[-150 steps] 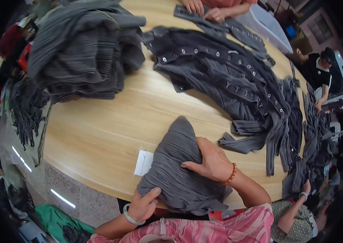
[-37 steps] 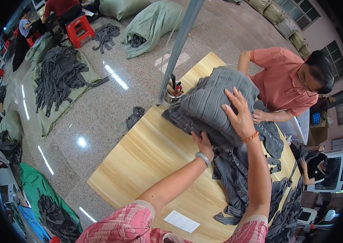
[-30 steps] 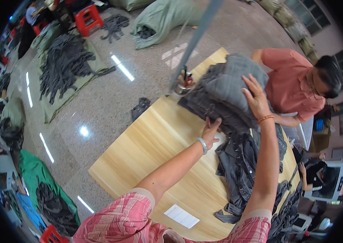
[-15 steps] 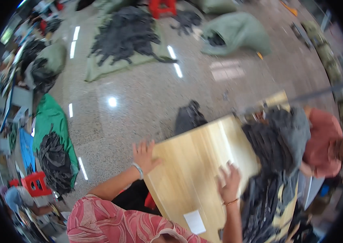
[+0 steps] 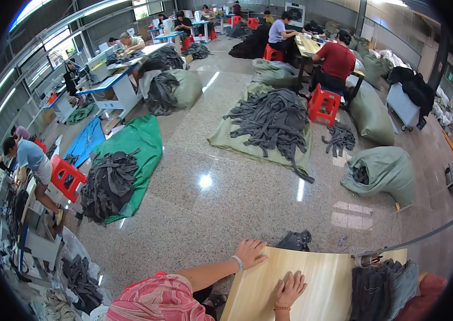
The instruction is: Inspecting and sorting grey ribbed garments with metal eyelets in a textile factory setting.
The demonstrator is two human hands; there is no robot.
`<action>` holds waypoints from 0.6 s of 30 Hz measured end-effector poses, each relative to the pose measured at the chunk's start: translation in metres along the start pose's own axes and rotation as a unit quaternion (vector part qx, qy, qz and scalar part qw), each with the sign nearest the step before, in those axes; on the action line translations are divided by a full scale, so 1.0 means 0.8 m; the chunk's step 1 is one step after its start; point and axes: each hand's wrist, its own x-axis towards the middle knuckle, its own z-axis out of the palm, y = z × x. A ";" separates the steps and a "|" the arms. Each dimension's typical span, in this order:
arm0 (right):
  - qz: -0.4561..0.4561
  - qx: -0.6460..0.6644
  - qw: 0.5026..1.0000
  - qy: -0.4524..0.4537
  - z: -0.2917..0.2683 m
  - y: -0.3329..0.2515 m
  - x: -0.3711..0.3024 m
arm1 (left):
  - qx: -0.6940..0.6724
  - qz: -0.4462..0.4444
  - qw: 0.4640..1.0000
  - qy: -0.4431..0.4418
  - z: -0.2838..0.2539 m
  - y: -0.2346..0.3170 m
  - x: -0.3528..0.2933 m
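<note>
My left hand (image 5: pixel 250 253) rests at the far left corner of a pale wooden tabletop (image 5: pixel 320 275), its fingers stretched out and holding nothing. Over the middle of the same board lies my right hand (image 5: pixel 291 289), palm down with the fingers apart and nothing in it. Dark grey folded garments (image 5: pixel 371 291) are piled on the right side of the table, beside a lighter grey piece (image 5: pixel 404 283). Just beyond the table's far edge sits a dark cloth bundle (image 5: pixel 294 241) on the floor.
A dark cloth heap (image 5: pixel 111 184) lies on a green sheet (image 5: pixel 149 139) at left. Farther off are grey strips (image 5: pixel 272 120) on a pale green sheet, a stuffed sack (image 5: pixel 384 171) and a red stool (image 5: pixel 324 104). Several people sit at worktables. A co-worker's red sleeve (image 5: pixel 424 297) shows at right.
The view has tilted up and swung left, bringing the far workshop into sight. Both my hands remain at the tabletop; the white paper on it has left the view.
</note>
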 end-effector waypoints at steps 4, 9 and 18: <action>-0.001 0.001 1.000 0.009 0.006 0.000 -0.005 | -0.001 0.001 1.000 0.005 0.004 -0.003 -0.007; -0.004 -0.017 1.000 0.006 -0.003 -0.013 -0.005 | 0.002 0.012 1.000 0.004 -0.001 -0.002 -0.013; 0.138 0.033 0.985 0.102 0.029 -0.062 0.064 | -0.083 0.043 0.995 -0.040 -0.039 -0.016 0.015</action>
